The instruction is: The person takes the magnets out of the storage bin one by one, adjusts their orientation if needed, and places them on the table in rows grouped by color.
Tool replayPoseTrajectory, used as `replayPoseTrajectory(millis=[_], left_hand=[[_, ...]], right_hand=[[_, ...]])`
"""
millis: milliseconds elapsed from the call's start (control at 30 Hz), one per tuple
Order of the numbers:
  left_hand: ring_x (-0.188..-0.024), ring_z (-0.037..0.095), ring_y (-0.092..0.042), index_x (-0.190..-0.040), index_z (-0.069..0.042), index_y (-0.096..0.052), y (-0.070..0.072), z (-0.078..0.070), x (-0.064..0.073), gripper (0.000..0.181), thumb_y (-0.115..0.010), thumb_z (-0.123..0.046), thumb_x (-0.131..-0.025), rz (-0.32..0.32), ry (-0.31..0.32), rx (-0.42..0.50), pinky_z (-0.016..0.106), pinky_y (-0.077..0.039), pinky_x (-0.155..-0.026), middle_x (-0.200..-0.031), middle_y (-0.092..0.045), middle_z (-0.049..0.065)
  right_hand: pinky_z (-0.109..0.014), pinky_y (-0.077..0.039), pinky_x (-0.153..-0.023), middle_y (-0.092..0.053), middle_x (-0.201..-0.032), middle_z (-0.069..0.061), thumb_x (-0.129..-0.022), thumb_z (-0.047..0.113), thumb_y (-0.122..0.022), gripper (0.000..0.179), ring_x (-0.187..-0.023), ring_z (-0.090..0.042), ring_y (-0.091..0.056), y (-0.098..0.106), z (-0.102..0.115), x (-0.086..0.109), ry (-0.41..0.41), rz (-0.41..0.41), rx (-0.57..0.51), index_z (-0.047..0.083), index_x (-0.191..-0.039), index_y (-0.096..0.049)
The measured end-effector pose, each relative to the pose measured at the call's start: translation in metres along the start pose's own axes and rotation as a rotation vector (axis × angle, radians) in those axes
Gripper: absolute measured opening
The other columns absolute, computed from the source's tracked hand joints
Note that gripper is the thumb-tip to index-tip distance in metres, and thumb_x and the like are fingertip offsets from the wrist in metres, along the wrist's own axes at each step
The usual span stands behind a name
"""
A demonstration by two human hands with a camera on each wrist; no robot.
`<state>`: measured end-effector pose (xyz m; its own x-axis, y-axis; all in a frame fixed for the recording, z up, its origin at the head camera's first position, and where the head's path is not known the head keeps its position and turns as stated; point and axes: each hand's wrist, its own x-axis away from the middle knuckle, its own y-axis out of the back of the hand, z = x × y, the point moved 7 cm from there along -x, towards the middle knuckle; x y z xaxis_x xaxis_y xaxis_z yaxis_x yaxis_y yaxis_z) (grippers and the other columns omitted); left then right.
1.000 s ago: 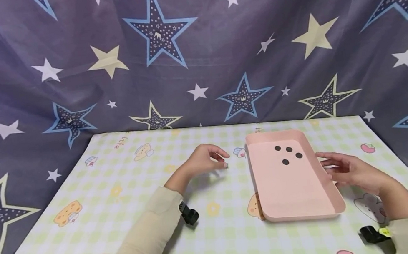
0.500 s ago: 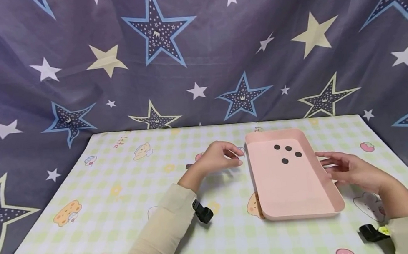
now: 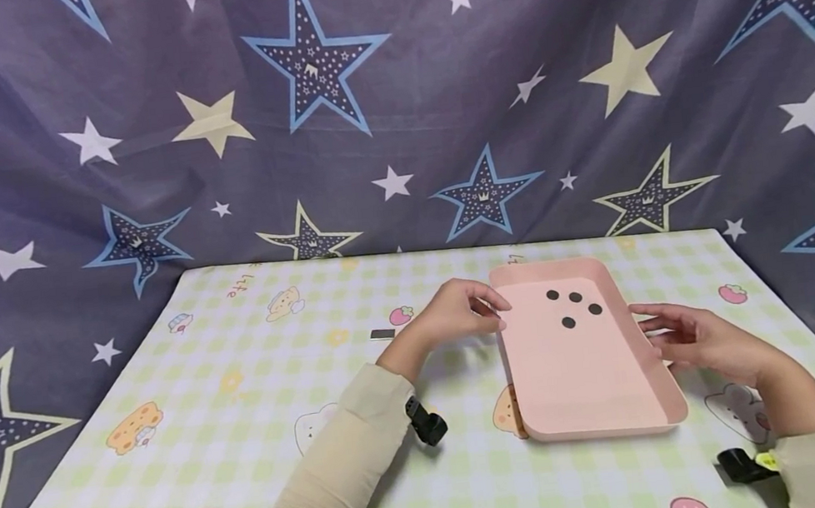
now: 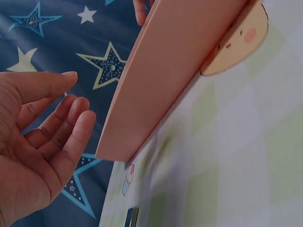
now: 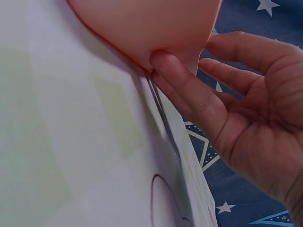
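Observation:
A pink rectangular tray (image 3: 588,384) lies on the table, with several small dark discs (image 3: 569,323) on its floor toward the far end. My left hand (image 3: 452,316) is beside the tray's left wall, fingers loosely bent. In the left wrist view, a gap shows between that hand (image 4: 47,137) and the tray wall (image 4: 156,80), and nothing is visible in its fingers. On the other side, my right hand (image 3: 708,345) touches the outer right wall. The right wrist view shows its fingertips (image 5: 165,61) resting against the tray's outside, low near the corner.
A small dark rectangular piece (image 3: 382,334) lies on the table behind my left wrist. The table wears a green-checked cloth (image 3: 139,486) with printed figures. A dark curtain with stars (image 3: 390,105) hangs behind the far edge.
My left hand has moved right, up to the tray's left wall. The dark rectangular piece has come into view behind it. My right hand and the tray have stayed in place.

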<state>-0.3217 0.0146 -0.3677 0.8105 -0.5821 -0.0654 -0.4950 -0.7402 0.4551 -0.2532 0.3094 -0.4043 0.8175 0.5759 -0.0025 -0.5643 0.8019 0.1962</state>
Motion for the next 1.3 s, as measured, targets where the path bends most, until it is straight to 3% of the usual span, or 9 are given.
replayPoseTrajectory(millis=[300,500,700,1000,1133,1300], left_hand=[[-0.08,0.009,-0.068,-0.096,-0.005,-0.075,-0.01,-0.013,-0.011,0.016,-0.077,-0.002,-0.08,-0.001,0.008,0.004,0.024,-0.056,-0.069,-0.102,-0.07,0.012],[-0.081,0.011,-0.069,-0.097,-0.005,-0.074,-0.017,-0.019,-0.021,0.017,-0.077,0.0,-0.08,0.017,0.003,0.053,0.026,-0.057,-0.07,-0.104,-0.069,0.011],[-0.079,0.011,-0.069,-0.097,-0.004,-0.074,-0.023,-0.024,-0.032,0.018,-0.078,-0.001,-0.08,0.021,0.031,0.088,0.027,-0.057,-0.069,-0.095,-0.07,0.001],[-0.076,0.01,-0.068,-0.098,0.003,-0.073,-0.036,-0.032,-0.05,0.02,-0.078,0.004,-0.079,0.046,0.033,0.124,0.028,-0.058,-0.068,-0.09,-0.071,0.002],[-0.073,0.009,-0.066,-0.101,0.003,-0.074,-0.043,-0.03,-0.056,0.023,-0.079,0.003,-0.078,0.053,0.039,0.089,0.032,-0.058,-0.07,-0.088,-0.07,0.002],[-0.073,0.006,-0.063,-0.102,0.001,-0.074,-0.051,-0.025,-0.063,0.024,-0.079,0.0,-0.079,0.042,0.058,0.056,0.029,-0.058,-0.07,-0.098,-0.071,0.011]], right_hand=[[-0.039,-0.057,-0.08,-0.057,-0.129,0.005,-0.097,-0.004,-0.052,0.057,-0.111,-0.01,-0.061,0.0,-0.001,0.0,-0.013,-0.01,0.009,0.006,-0.151,-0.034],[-0.038,-0.057,-0.08,-0.057,-0.129,0.005,-0.097,-0.005,-0.052,0.057,-0.111,-0.01,-0.061,0.0,-0.002,0.0,-0.009,-0.008,0.01,0.007,-0.151,-0.034],[-0.037,-0.057,-0.08,-0.057,-0.129,0.005,-0.097,-0.004,-0.052,0.058,-0.111,-0.009,-0.06,0.0,-0.002,0.0,-0.009,-0.01,0.02,0.006,-0.151,-0.033],[-0.037,-0.057,-0.081,-0.057,-0.129,0.005,-0.097,-0.005,-0.051,0.057,-0.112,-0.01,-0.06,0.0,-0.002,0.0,-0.005,-0.003,0.006,0.007,-0.151,-0.034],[-0.037,-0.057,-0.081,-0.057,-0.13,0.004,-0.098,-0.006,-0.05,0.057,-0.112,-0.01,-0.06,0.0,-0.002,0.0,0.003,0.011,-0.009,0.008,-0.151,-0.034],[-0.037,-0.057,-0.081,-0.057,-0.13,0.004,-0.098,-0.006,-0.05,0.057,-0.113,-0.01,-0.06,0.0,-0.001,0.0,0.014,0.017,-0.011,0.007,-0.151,-0.034]])
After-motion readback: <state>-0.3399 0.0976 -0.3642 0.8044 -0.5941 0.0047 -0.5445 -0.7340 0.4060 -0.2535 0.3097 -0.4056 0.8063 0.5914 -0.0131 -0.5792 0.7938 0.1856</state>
